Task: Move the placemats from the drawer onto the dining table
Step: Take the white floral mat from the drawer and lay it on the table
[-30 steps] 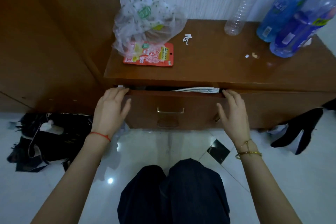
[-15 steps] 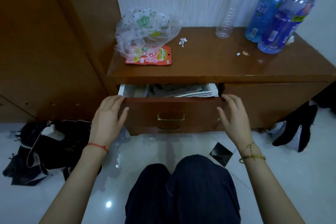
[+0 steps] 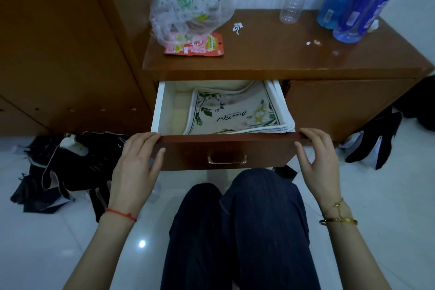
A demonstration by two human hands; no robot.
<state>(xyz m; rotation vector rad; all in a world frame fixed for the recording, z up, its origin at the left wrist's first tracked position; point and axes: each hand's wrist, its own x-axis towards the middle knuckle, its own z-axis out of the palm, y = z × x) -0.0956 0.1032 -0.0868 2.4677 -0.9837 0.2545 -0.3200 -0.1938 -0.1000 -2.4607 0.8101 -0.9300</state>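
Note:
The brown wooden drawer of a low cabinet stands pulled out toward me. Inside lies a stack of floral placemats, cream with green leaves and black script, pushed to the drawer's right side. My left hand grips the left end of the drawer front, fingers over its top edge. My right hand holds the right end of the front in the same way. The back of the stack is hidden under the cabinet top.
On the cabinet top sit a clear plastic bag over a red snack packet, an empty clear bottle and two blue bottles. Dark clothes lie on the white floor at left. My knees are below the drawer.
Both hands have pulled the drawer from almost closed to wide open, so the placemats inside now show.

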